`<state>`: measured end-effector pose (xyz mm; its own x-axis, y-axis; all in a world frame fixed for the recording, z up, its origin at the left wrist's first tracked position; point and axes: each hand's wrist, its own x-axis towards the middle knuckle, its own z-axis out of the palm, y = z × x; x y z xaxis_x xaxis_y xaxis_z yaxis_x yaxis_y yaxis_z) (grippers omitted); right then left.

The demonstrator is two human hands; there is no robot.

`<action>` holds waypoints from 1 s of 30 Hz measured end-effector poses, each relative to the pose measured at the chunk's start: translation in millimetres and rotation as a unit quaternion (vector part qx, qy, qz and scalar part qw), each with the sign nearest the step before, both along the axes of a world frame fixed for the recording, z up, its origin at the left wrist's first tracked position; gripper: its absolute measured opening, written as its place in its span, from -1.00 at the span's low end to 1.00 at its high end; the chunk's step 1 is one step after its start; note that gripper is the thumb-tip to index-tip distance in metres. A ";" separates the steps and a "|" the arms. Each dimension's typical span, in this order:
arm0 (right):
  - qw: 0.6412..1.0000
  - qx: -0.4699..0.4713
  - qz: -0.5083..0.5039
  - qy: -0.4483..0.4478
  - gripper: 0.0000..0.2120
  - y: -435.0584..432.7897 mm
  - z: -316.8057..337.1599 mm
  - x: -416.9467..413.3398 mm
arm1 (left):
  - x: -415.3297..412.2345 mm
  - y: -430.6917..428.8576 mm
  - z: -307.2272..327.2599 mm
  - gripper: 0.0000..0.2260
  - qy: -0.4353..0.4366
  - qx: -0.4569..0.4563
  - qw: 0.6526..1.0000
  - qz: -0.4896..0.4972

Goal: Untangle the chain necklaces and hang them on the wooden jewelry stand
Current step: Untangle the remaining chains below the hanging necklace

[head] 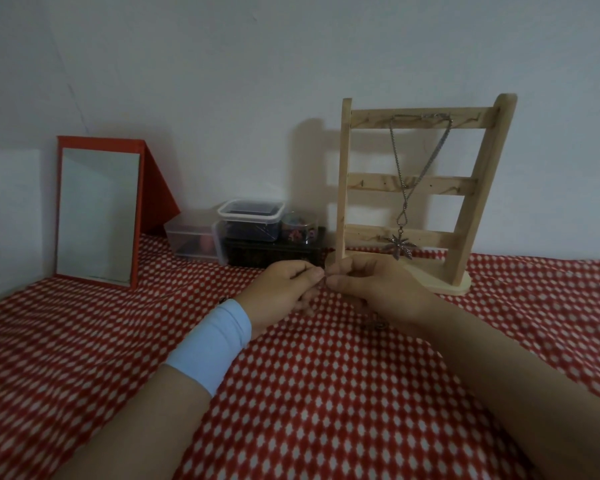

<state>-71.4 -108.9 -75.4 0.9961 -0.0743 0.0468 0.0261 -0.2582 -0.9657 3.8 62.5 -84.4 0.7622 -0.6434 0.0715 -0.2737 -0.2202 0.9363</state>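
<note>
Layout of the bench, from left to right along the far wall.

A standing mirror [97,213] is placed at far left; right of it, small containers [250,220] are stacked on a box [274,252]. The jewelry stand [420,192] is set at far right, and a necklace [404,188] is hung from its top bar. Near of the stand, at centre, the left hand [284,285] and right hand [371,285] are met fingertip to fingertip above the bench [326,393].
</note>
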 end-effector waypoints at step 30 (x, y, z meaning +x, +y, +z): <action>0.929 -0.364 -0.007 -0.063 -0.86 -3.8 8.7 1.8 | 0.4 4.1 5.9 -0.91 -0.246 0.170 0.953 0.055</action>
<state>-69.6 -112.7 -66.7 0.9786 0.0097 0.2057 0.1186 -0.8434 -0.5240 4.2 66.6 -78.5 0.7538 -0.6117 0.2400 -0.6195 -0.5399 0.5699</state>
